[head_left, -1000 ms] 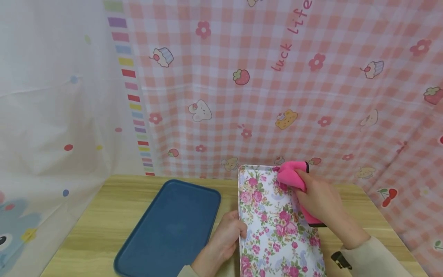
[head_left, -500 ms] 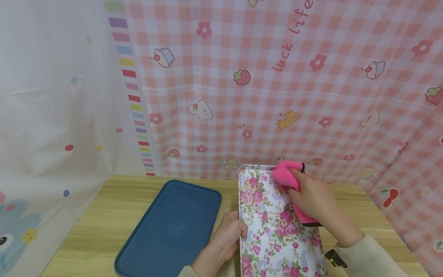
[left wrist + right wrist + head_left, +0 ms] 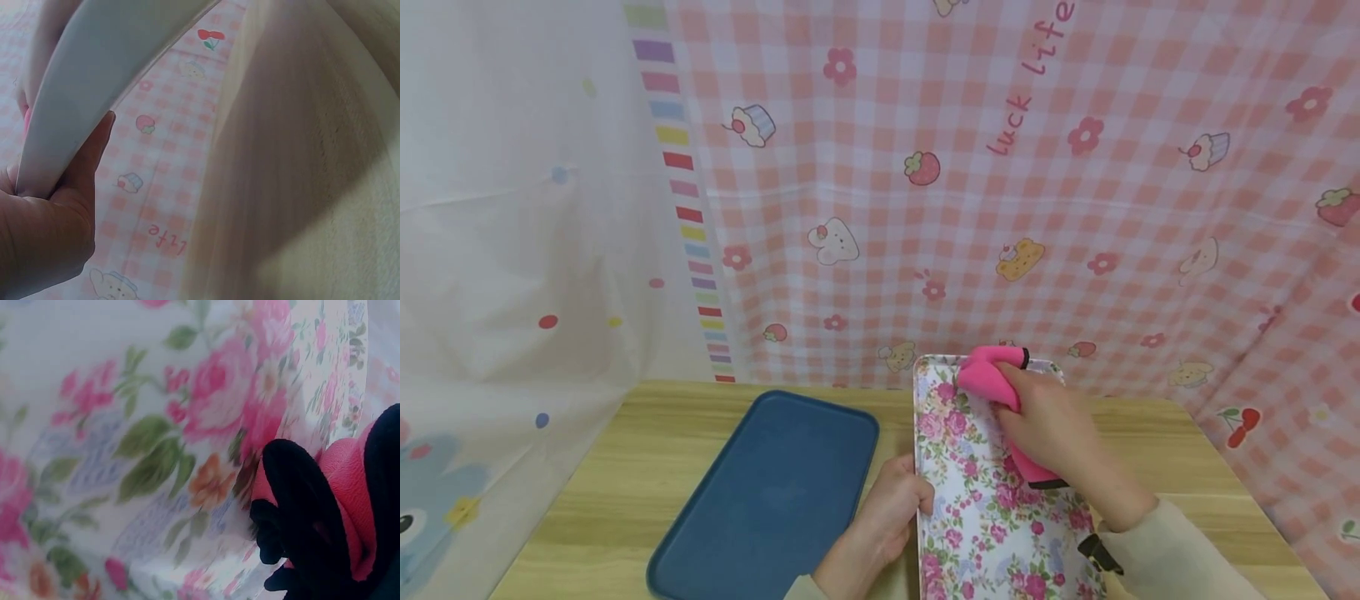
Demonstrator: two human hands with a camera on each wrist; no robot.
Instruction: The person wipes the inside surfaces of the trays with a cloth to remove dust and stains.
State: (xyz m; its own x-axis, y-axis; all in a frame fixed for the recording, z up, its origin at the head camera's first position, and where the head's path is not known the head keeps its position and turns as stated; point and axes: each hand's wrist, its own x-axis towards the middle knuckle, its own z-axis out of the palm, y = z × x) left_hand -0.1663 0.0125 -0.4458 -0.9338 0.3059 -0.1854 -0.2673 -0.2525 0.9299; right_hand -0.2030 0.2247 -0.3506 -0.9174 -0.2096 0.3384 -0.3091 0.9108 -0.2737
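A white tray printed with pink roses (image 3: 955, 517) is tilted up off the wooden table. My left hand (image 3: 891, 508) grips its left edge, thumb over the rim; the left wrist view shows the fingers on the plain underside (image 3: 94, 81). My right hand (image 3: 1048, 425) holds a bunched pink cloth (image 3: 988, 385) with black edging against the tray's patterned face, near the far rim. In the right wrist view, the pink cloth (image 3: 347, 481) lies against the flowered surface, partly behind dark shapes that are hard to make out.
A dark blue rectangular tray (image 3: 775, 492) lies flat on the wooden table (image 3: 602, 492), left of my left hand. Behind the table hangs a pink checked curtain (image 3: 865, 192). A white sheet with coloured dots (image 3: 512, 250) hangs on the left.
My right hand has slid the pink cloth leftward along the far end of the floral tray. The left hand and both trays have stayed in place.
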